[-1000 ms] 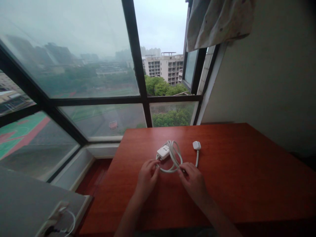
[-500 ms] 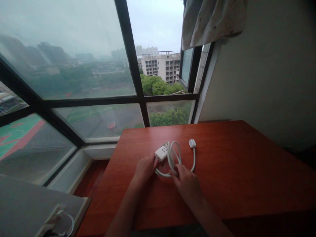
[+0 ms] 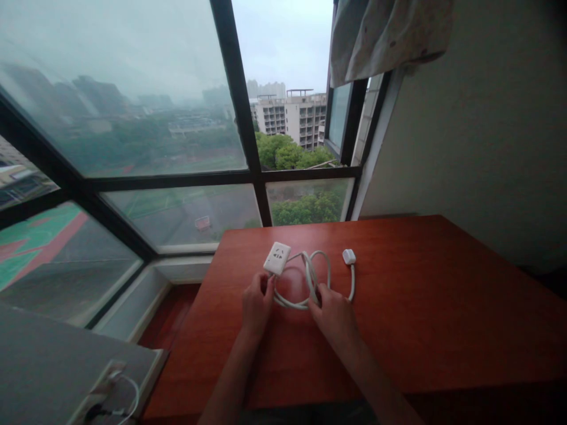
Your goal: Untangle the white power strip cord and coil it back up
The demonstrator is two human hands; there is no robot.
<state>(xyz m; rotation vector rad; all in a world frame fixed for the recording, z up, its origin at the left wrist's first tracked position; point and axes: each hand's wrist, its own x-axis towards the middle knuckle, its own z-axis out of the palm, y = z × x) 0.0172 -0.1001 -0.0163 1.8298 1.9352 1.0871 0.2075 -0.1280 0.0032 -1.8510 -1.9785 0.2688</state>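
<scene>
A white extension cord lies partly looped on the table, its coils (image 3: 308, 268) between my two hands. My left hand (image 3: 257, 307) is closed in a pinch at the near end of its white socket block (image 3: 277, 258), which is tilted with the socket holes facing up. Whether those fingers grip the block's edge or the cord beside it, I cannot tell. The fingers of my right hand (image 3: 334, 310) are closed around the gathered loops on their near right side. Beyond that hand, the white plug (image 3: 349, 256) rests on the table at the cord's other end.
The reddish-brown wooden table (image 3: 420, 307) reaches up to the window frame (image 3: 177, 180) and the wall (image 3: 452, 147). A curtain (image 3: 390, 35) hangs at upper right. At lower left, a wall outlet (image 3: 106, 378) has a white cable plugged in.
My left hand has shifted the socket block left and away from me, turning it and drawing it clear of the loops. My right hand keeps its hold on the coils. The view has shifted slightly.
</scene>
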